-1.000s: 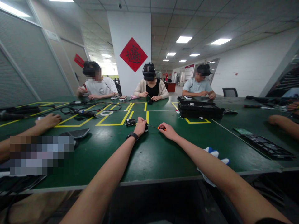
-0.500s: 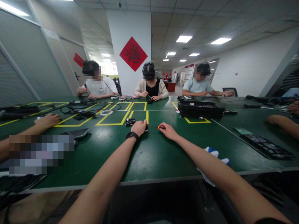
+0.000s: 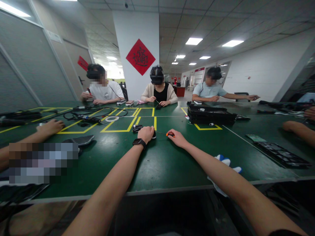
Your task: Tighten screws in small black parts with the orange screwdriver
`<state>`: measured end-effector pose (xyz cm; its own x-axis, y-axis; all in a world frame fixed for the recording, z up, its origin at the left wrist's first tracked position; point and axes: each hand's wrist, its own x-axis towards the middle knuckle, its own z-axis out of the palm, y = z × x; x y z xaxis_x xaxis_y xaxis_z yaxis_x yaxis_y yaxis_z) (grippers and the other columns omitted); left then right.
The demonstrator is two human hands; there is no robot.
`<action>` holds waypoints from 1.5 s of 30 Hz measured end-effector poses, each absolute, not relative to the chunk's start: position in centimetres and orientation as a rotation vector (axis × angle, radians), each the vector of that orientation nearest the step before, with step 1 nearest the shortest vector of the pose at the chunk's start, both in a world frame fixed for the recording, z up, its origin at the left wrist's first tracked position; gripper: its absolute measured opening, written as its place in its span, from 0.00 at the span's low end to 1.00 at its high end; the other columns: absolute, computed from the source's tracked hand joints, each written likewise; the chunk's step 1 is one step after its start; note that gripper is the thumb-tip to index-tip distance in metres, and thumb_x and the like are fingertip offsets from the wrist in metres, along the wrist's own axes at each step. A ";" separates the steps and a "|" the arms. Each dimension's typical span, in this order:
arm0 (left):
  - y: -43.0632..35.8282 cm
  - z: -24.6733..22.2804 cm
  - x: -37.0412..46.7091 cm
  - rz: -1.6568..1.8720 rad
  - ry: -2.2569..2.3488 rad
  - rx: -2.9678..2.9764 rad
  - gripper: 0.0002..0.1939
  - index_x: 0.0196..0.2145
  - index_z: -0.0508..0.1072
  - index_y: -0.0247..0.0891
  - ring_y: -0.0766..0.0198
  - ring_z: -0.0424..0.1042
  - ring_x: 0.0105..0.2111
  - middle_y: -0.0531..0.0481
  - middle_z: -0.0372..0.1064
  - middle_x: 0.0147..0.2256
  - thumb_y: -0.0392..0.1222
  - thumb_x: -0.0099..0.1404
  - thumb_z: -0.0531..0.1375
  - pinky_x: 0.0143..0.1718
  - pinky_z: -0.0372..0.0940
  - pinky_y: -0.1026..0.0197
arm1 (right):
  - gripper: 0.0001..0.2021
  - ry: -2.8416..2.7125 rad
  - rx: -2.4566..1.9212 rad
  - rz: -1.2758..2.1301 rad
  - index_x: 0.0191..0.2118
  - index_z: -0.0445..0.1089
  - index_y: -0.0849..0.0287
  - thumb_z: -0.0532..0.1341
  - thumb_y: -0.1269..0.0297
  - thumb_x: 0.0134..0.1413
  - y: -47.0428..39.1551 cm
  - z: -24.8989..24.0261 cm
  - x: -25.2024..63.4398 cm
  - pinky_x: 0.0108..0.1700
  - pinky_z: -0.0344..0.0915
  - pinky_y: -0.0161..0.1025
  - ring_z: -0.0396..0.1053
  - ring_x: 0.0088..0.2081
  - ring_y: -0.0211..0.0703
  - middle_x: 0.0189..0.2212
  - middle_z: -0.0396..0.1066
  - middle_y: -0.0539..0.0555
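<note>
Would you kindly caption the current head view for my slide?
At a green table, the left hand holds a small dark object; the right hand points an orange-handled tool toward it.

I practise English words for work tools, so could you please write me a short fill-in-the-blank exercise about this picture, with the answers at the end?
1. The right hand holds a screwdriver with a black and ____ handle.
2. A dark watch is strapped to the same person's ____ wrist.
3. The tape lines on the green table are ____.
4. The diamond-shaped sign on the white pillar is ____ with dark characters.

Missing words: orange; left; yellow; red.
</note>
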<state>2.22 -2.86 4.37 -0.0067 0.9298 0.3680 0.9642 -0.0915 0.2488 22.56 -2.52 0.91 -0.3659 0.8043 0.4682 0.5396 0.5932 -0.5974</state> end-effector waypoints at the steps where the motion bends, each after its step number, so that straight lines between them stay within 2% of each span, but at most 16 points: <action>1: -2.8 4.3 2.2 -0.687 -2.050 -2.142 0.28 0.32 0.72 0.31 0.56 0.67 0.38 0.37 0.69 0.34 0.50 0.63 0.37 0.38 0.59 0.59 | 0.08 -2.065 -1.064 0.445 0.37 0.64 0.58 0.54 0.68 0.48 -2.6 1.0 22.6 0.40 0.58 0.36 0.63 0.36 0.37 0.32 0.67 0.50; 14: -2.3 4.1 2.1 -0.610 -1.930 -2.063 0.32 0.29 0.73 0.31 0.54 0.69 0.32 0.37 0.69 0.30 0.50 0.63 0.34 0.34 0.60 0.56 | 0.08 -2.067 -1.084 0.447 0.36 0.64 0.58 0.54 0.69 0.47 -2.7 1.1 22.5 0.39 0.57 0.35 0.63 0.34 0.36 0.30 0.67 0.49; 33: -2.8 4.2 2.0 -0.680 -1.967 -2.076 0.36 0.28 0.73 0.32 0.55 0.69 0.32 0.37 0.69 0.30 0.56 0.61 0.32 0.34 0.59 0.58 | 0.08 -2.063 -1.088 0.450 0.36 0.65 0.58 0.55 0.68 0.48 -2.7 1.2 22.5 0.41 0.58 0.37 0.63 0.36 0.37 0.31 0.67 0.50; 45: -2.3 3.7 1.8 -0.691 -1.977 -2.056 0.32 0.28 0.72 0.31 0.56 0.68 0.34 0.38 0.69 0.31 0.52 0.63 0.34 0.37 0.58 0.58 | 0.08 -2.063 -1.089 0.443 0.36 0.65 0.58 0.55 0.69 0.47 -2.7 1.2 22.5 0.40 0.58 0.37 0.63 0.35 0.37 0.30 0.67 0.50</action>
<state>1.82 -2.29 3.72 -0.0079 0.8855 0.4645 0.9822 -0.0804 0.1700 22.48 -2.72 1.18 -0.3580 0.8147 0.4562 0.5557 0.5785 -0.5971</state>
